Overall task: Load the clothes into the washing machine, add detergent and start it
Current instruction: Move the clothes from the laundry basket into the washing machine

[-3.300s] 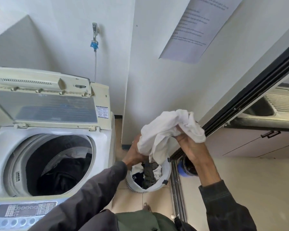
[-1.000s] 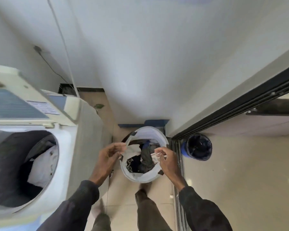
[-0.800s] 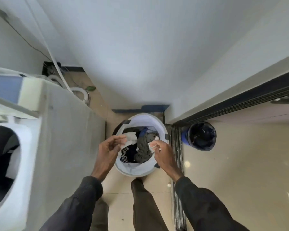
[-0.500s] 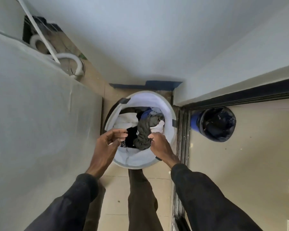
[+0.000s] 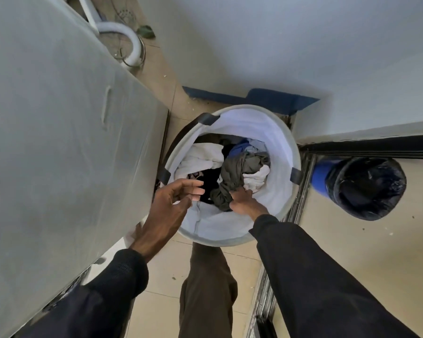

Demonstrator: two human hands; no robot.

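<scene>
A round white laundry basket (image 5: 276, 147) stands on the floor against the wall, holding several garments. Among them are an olive-grey garment (image 5: 237, 174), a white one (image 5: 200, 159), something black and a bit of blue. My right hand (image 5: 241, 201) reaches down into the basket and its fingers close on the olive-grey garment. My left hand (image 5: 171, 203) hovers over the basket's near left rim, fingers spread, holding nothing. The washing machine's grey side panel (image 5: 59, 132) fills the left; its drum is out of sight.
A blue bin with a black liner (image 5: 362, 186) stands right of the basket, past a sliding door track (image 5: 300, 191). A white drain hose (image 5: 130, 37) curls on the floor behind the machine. My leg stands just below the basket. White walls close the corner.
My head has tipped down over the basket, so the drum has left the view. My right hand went deeper and gripped the olive-grey garment; my left hand let go of the white cloth and opened.
</scene>
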